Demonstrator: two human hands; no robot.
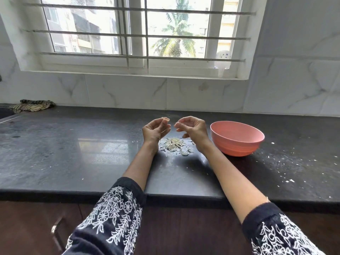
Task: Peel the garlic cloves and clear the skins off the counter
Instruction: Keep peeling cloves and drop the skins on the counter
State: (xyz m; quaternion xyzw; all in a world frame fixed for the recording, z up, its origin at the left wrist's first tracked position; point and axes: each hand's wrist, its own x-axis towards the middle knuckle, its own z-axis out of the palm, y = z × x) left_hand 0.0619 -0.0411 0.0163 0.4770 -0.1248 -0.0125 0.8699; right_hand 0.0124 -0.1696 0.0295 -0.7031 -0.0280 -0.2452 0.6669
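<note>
Dark sleeves [117, 216] stitched with white floral embroidery fill the near edge, both forearms reaching over the front lip of a black polished stone counter [73, 153] whose surface mirrors the window. Landmark: the pile of garlic skins [173, 145], a loose heap of thin, papery, pale flakes lying on the counter. Just right of the pile sits a round salmon-pink bowl [237, 138] with a smooth matte wall; what it holds cannot be seen. Beyond the pile rises a white marble-veined tile backsplash, and above it a white-framed window [139, 34] with horizontal bars, a palm tree outside. Far left of the pile, against the wall, lies a crumpled striped cloth [32, 105]. White crumbs speckle the counter right of the bowl.

Directly above the pile, the left hand [155, 130] curls its fingers and pinches a small pale garlic clove [165, 119] at the fingertips. The right hand [192, 128], close beside it, curls too, thumb and forefinger nipped together; whether a scrap of skin sits between them cannot be told.
</note>
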